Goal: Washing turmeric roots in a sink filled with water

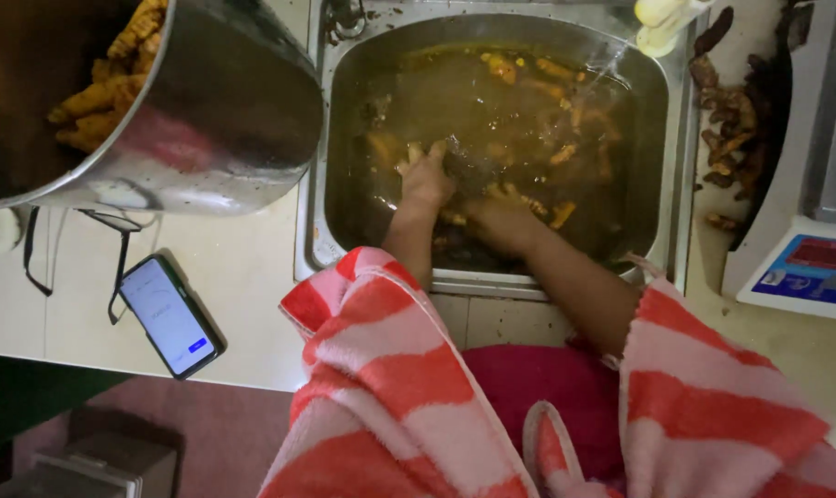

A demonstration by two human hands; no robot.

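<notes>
**Both hands under murky water, among yellow roots**

Nearest, a phone point(171, 316) lies on the counter. In the sink point(678, 166), left hand point(425, 177) spreads wide over submerged root pieces point(562, 153) — the water presumably loosens the dirt. Right hand point(503, 214) is sunk; grip unclear. Roots sit at its 1 o'clock. Steel pot point(224, 111) holds more.

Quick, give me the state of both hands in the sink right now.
Left hand: in the murky water of the sink, fingers spread, pressing on the roots; open.
Right hand: mostly under water among the roots; grip cannot be told.
</notes>
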